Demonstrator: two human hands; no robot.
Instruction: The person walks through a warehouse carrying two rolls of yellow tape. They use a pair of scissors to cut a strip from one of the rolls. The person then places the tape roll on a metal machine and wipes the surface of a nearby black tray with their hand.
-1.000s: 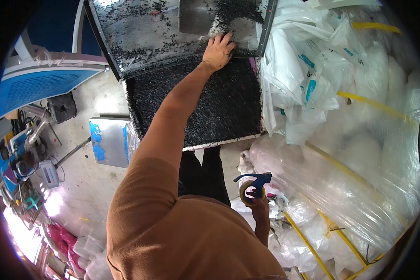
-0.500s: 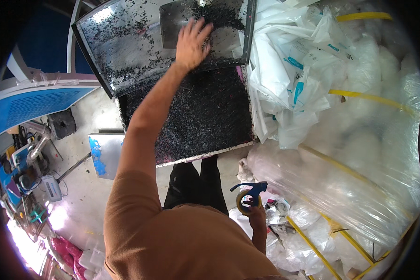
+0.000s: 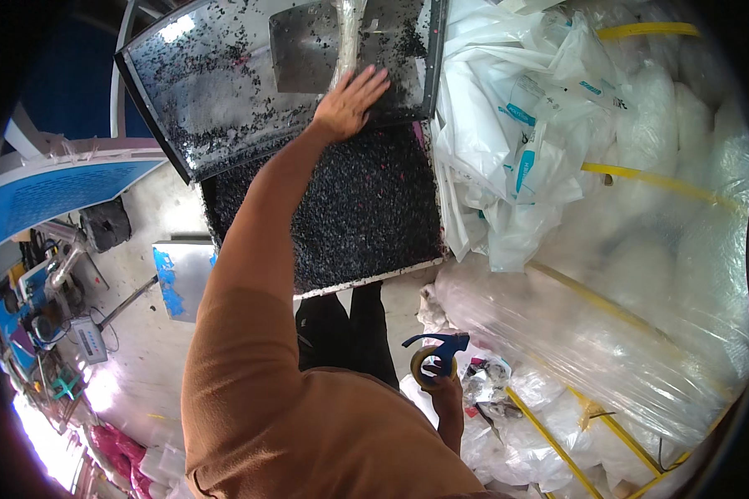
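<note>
Fig.: head view, looking down at a person w/ both hands in frame.

Left hand (image 3: pixel 347 106): arm stretched fwd, palm flat, fingers spread, pressing on the near edge of the clear lid (image 3: pixel 250 91), a transparent panel speckled w/ black bits. Grip open, nothing held. Vs. 1 s ago the hand has slid left along that edge and the lid now sits more tilted, its left corner swung toward the blue machine housing (image 3: pixel 50 191). Judged: the lid is being pushed or steadied over the bin, not lifted.

Bin of black granules (image 3: pixel 366 208): directly below the lid, white rim along its near edge, filled close to the top. The lid covers only its far part; the near part lies exposed.

Right hand (image 3: pixel 445 391): low, close to the body, grip closed on a tape dispenser (image 3: pixel 434 353) w/ blue handle and a brownish roll. Position nearly unchanged over the last second, i.e. held idle while the left hand works.

Surroundings: heap of white plastic bags (image 3: pixel 524 125) just right of the bin; wrapped bales w/ yellow straps (image 3: pixel 624 316) beyond, right side; small blue-and-white scale (image 3: pixel 179 279) on the floor (image 3: pixel 141 358) left of the bin; dark trouser legs visible betw. bin rim and torso.
</note>
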